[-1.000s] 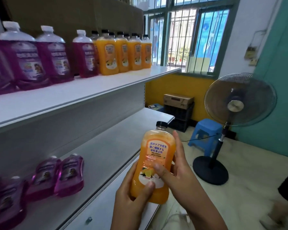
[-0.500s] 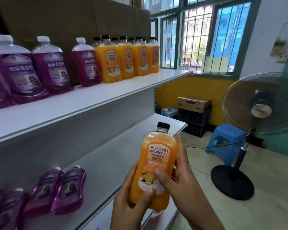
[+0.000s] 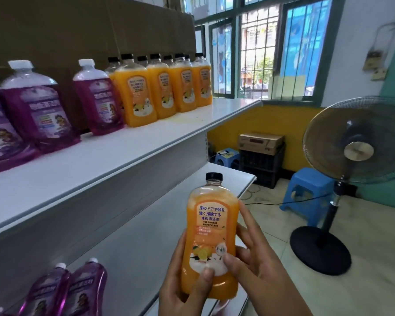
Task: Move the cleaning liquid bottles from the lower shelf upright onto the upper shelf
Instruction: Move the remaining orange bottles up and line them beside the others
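up and to the left of the hands runs the upper shelf (image 3: 105,160), carrying upright purple bottles (image 3: 41,115) and a row of orange bottles (image 3: 136,94). just left of the hands lies the lower shelf (image 3: 132,242), where purple bottles lying on their sides (image 3: 78,290) rest well left of the left hand. off to the right stands a fan (image 3: 358,151). between both hands, upright, is the orange bottle (image 3: 211,238): the left hand (image 3: 185,290) grips its base with the thumb across the front, and the right hand (image 3: 258,267) holds its right side, thumb on the label.
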Demonstrator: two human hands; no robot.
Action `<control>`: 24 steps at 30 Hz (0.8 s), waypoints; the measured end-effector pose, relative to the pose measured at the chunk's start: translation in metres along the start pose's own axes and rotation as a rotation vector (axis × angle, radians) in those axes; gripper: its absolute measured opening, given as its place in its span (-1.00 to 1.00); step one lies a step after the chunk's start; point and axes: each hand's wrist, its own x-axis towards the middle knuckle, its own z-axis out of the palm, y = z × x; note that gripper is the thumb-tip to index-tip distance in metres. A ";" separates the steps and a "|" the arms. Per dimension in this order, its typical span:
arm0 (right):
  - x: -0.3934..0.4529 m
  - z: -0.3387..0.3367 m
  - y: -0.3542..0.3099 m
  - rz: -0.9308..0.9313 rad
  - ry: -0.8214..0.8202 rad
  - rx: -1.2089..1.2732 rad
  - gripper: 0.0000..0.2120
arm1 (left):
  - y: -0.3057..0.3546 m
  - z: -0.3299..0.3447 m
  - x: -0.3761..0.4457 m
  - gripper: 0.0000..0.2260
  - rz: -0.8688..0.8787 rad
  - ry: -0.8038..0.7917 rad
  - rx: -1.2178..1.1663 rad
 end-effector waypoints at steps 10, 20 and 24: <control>0.074 -0.054 -0.014 -0.064 0.212 -0.117 -0.40 | -0.022 0.055 0.101 -0.51 -0.073 -0.122 -0.113; 0.117 -0.090 -0.018 -0.132 0.399 -0.127 -0.55 | -0.031 0.103 0.157 -0.44 -0.077 -0.279 -0.141; 0.143 -0.101 -0.015 -0.197 0.422 -0.088 -0.46 | -0.026 0.120 0.177 -0.44 -0.043 -0.322 -0.112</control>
